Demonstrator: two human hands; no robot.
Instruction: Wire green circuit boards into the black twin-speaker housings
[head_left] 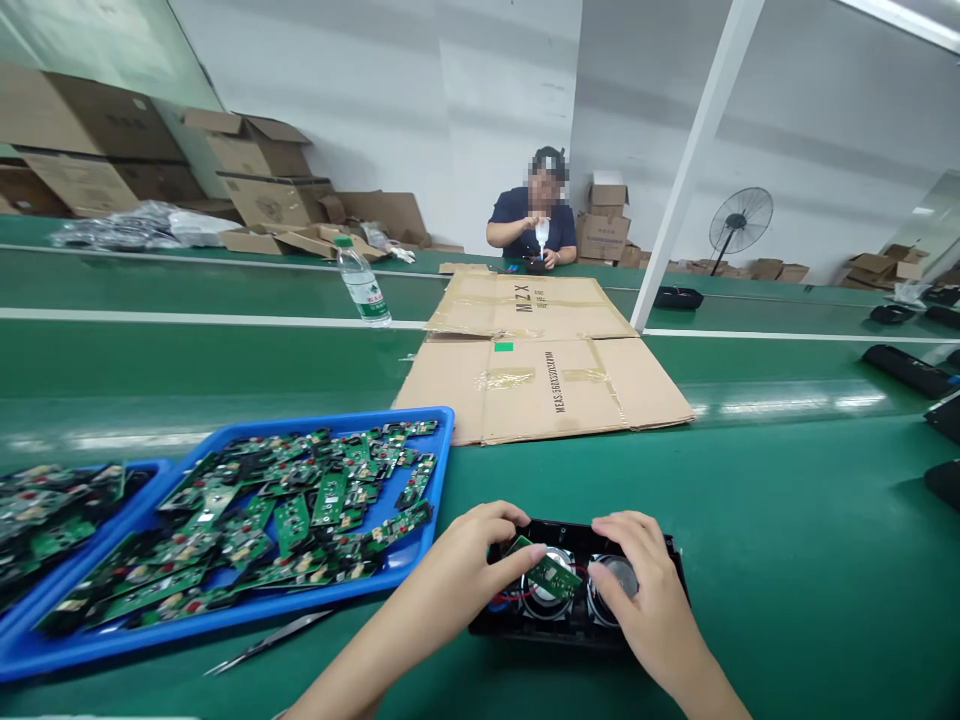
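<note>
A black speaker housing lies open on the green bench, with two round silver speaker drivers and red wires inside. Over the left driver sits a small green circuit board, tilted. My left hand is at the housing's left end, its thumb on the board's upper left part and its fingers curled at the far rim. At the right end, my right hand is closed around the housing, fingers over the far rim and thumb near the board's right end.
Blue trays heaped with circuit boards stand left, with metal tweezers before them. Flattened cardboard lies ahead, beside a water bottle. A co-worker sits opposite holding a white bottle. Black housings lie right.
</note>
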